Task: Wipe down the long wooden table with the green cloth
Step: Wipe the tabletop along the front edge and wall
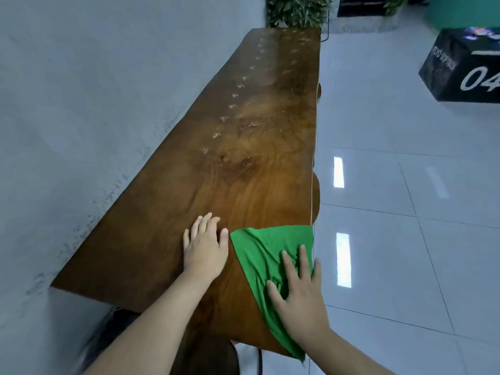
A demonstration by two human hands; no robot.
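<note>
The long wooden table (243, 169), a glossy brown slab with swirling grain and pale smudges along its far half, is set against a matte grey wall (81, 117). The green cloth (259, 255), soft and creased, is laid flat at the near right edge of the table. It is pressed down by the right hand (300, 293), fingers spread. The left hand (204, 247) is rested flat on bare wood just beside the cloth, fingers lightly together. Shiny pale floor tiles (405, 185) are seen at the right.
</note>
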